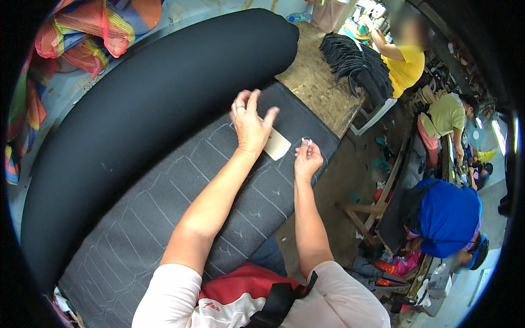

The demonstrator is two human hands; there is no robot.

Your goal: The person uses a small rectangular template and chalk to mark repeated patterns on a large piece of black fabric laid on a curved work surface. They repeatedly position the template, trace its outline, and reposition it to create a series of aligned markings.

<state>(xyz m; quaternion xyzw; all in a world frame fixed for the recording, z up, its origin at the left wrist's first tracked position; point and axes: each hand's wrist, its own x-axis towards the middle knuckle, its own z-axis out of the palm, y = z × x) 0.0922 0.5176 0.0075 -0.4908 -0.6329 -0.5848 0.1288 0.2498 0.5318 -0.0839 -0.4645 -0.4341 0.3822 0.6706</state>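
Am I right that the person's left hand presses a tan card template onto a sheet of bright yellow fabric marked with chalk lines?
Not quite. In the head view the left hand presses the tan card template onto dark grey fabric marked with chalk lines, not bright yellow.

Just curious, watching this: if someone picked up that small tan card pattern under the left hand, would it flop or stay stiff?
The small tan card pattern probably stays fairly stiff: it lies flat with crisp edges on the dark grey fabric sheet. Likely light; the left hand pins it, so it may slide.
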